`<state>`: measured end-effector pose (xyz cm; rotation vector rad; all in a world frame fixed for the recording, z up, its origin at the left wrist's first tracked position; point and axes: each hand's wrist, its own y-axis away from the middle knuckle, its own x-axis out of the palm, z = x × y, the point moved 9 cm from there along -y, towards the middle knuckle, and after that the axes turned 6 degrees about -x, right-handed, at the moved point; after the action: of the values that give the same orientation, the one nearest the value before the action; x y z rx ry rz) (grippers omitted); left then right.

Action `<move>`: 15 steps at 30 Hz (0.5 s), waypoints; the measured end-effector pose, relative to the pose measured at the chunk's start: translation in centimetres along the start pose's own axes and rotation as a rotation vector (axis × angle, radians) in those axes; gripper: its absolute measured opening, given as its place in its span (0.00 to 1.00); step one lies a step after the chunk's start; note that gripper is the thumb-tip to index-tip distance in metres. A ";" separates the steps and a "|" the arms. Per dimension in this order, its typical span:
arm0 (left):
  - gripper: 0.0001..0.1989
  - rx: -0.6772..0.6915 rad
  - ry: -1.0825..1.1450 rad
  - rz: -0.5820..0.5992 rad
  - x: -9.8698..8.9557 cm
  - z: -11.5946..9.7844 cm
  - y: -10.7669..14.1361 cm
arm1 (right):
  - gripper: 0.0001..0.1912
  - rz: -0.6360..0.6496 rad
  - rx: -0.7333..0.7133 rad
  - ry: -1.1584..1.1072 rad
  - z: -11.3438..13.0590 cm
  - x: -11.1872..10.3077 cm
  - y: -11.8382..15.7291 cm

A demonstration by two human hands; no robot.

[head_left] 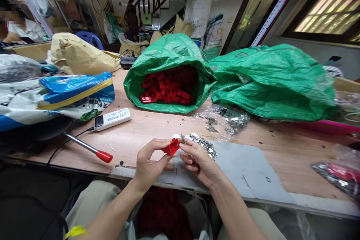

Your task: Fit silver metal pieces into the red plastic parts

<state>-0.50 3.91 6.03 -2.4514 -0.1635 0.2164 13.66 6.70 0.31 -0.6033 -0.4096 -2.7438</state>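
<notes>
My left hand (152, 159) grips a small red plastic housing (172, 147) between thumb and fingers, just above the table's front edge, its hollow side turned toward my right hand. My right hand (198, 159) is closed on a slim, pointed metal tool resembling tweezers (183, 139), and its fingertips meet the right side of the housing. Whether a small part sits at the tool's tip is hidden by the fingers. Right behind this hand, a pile of small shiny metal pieces (204, 144) lies on a grey mat (247, 161).
A green sack (168, 52) full of red plastic parts (168, 88) lies open ahead; another green sack (275, 82) is to its right. Around them are a clear bag of metal pieces (227, 120), a white handheld device (113, 119) and a red-tipped lever (104, 156). A person (25, 26) sits far left.
</notes>
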 end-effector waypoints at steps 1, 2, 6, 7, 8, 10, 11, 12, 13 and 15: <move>0.16 -0.007 0.004 -0.002 0.0 0.0 0.0 | 0.19 -0.004 -0.009 0.037 0.1 -0.2 0.0; 0.16 -0.011 0.008 -0.002 0.0 0.0 0.0 | 0.19 -0.009 -0.019 0.085 0.3 -0.5 0.0; 0.16 0.000 0.005 0.015 0.1 -0.1 0.0 | 0.22 -0.034 -0.082 0.307 0.6 -1.4 -0.3; 0.17 0.012 0.000 0.025 0.2 -0.2 0.0 | 0.23 -0.037 -0.103 0.349 0.7 -1.5 -0.3; 0.17 0.029 -0.007 0.036 0.3 -0.3 0.1 | 0.24 -0.039 -0.127 0.385 0.8 -1.5 -0.4; 0.18 0.071 -0.026 0.056 0.6 -0.6 0.3 | 0.24 -0.047 -0.176 0.432 0.9 -1.5 -0.4; 0.18 0.088 -0.039 0.063 0.7 -0.7 0.4 | 0.24 -0.053 -0.190 0.435 0.9 -1.4 -0.4; 0.19 0.095 -0.050 0.064 0.7 -0.8 0.4 | 0.23 -0.059 -0.196 0.420 0.9 -1.4 -0.4; 0.19 0.091 -0.060 0.058 0.7 -0.7 0.5 | 0.23 -0.063 -0.191 0.391 0.8 -1.3 -0.4; 0.19 0.068 -0.062 0.033 0.4 -0.6 0.4 | 0.22 -0.051 -0.150 0.318 0.4 -0.9 -0.3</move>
<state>0.04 3.31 6.17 -2.3828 -0.1407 0.3078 14.53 7.31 0.21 -0.1836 -0.1472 -2.8697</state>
